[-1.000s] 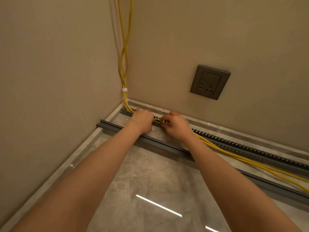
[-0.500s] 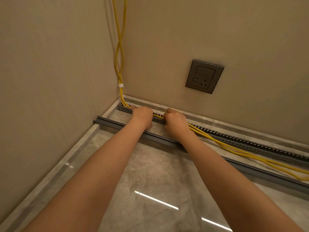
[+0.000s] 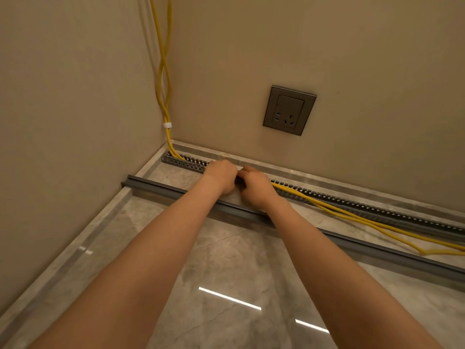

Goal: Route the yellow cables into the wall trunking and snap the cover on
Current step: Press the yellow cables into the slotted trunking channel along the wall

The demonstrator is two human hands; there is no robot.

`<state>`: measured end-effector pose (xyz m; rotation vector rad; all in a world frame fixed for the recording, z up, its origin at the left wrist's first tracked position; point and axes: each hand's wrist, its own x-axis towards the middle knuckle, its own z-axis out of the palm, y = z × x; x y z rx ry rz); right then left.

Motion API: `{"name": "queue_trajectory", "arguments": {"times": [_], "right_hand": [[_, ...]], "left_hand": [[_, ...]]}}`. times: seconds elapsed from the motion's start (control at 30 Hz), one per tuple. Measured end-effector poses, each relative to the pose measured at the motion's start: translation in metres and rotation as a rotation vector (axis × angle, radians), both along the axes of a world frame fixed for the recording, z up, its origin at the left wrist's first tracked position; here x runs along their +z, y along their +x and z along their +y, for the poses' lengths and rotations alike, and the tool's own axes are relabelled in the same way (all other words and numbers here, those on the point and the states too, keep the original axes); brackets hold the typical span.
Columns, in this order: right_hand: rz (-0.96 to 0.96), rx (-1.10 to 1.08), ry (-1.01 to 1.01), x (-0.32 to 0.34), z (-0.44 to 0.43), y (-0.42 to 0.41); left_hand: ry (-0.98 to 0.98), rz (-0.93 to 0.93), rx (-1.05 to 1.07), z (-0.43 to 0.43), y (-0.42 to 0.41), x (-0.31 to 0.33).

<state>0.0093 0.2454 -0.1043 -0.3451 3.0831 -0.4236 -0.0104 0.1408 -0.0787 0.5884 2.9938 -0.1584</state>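
Yellow cables [image 3: 362, 217] come down the room corner, held by a white clip [image 3: 167, 125], and enter the slotted grey trunking [image 3: 183, 162] at the foot of the back wall. To the right of my hands they lie outside it on the floor. My left hand [image 3: 221, 175] and my right hand [image 3: 256, 188] are side by side on the trunking, fingers curled over the cables there. The fingertips are hidden. The long grey cover [image 3: 161, 191] lies loose on the floor, parallel to the trunking, under my wrists.
A grey wall socket [image 3: 289, 110] sits on the back wall above the trunking. A beige wall closes the left side. The floor is glossy grey marble tile [image 3: 226, 260] with a raised stone skirting strip [image 3: 327, 178] along both walls.
Both hands have slid a little to the right along the trunking and now nearly touch. More cable lies inside the trunking's left end. The view has shifted slightly.
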Motion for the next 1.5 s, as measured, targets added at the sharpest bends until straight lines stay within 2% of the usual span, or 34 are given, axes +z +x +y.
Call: {"name": "queue_trajectory", "arguments": {"times": [0.1, 0.23, 0.4, 0.63, 0.8, 0.97, 1.03, 1.13, 1.2, 1.3, 1.37, 1.43, 1.5], "right_hand": [[0.042, 0.021, -0.003, -0.004, 0.005, 0.006], [0.102, -0.037, 0.118, 0.003, 0.028, 0.01], [0.047, -0.154, 0.031, 0.012, 0.056, 0.017], [0.116, -0.298, 0.067, 0.016, 0.056, 0.02], [0.048, -0.318, 0.125, 0.008, 0.049, 0.03], [0.012, -0.312, 0.061, 0.005, 0.053, 0.039], [0.004, -0.314, 0.024, 0.006, 0.055, 0.04], [0.003, -0.317, -0.054, 0.006, 0.062, 0.039], [-0.008, -0.323, -0.153, 0.004, 0.068, 0.039], [-0.017, -0.315, -0.326, 0.002, 0.073, 0.042], [0.022, -0.333, -0.372, 0.003, 0.076, 0.043], [0.068, -0.327, -0.307, 0.003, 0.076, 0.044], [0.124, -0.321, -0.155, 0.0, 0.079, 0.044]], "left_hand": [[0.009, -0.031, 0.01, 0.002, 0.001, 0.004], [-0.012, -0.052, 0.019, 0.003, 0.003, 0.006], [-0.047, -0.097, 0.044, 0.007, 0.003, 0.013], [-0.199, -0.094, 0.036, 0.023, 0.009, 0.002], [-0.329, -0.131, 0.05, 0.028, 0.01, 0.003], [-0.501, -0.09, 0.055, 0.036, 0.014, 0.004], [-0.432, -0.044, -0.011, 0.048, 0.017, 0.005], [-0.124, 0.034, -0.164, 0.067, 0.024, 0.005], [-0.036, 0.054, -0.198, 0.074, 0.027, -0.002], [-0.076, 0.135, -0.175, 0.078, 0.029, -0.015], [-0.131, 0.163, -0.182, 0.081, 0.029, -0.016], [-0.169, 0.168, -0.195, 0.083, 0.027, -0.011], [-0.175, 0.145, -0.187, 0.085, 0.025, -0.006]]}}
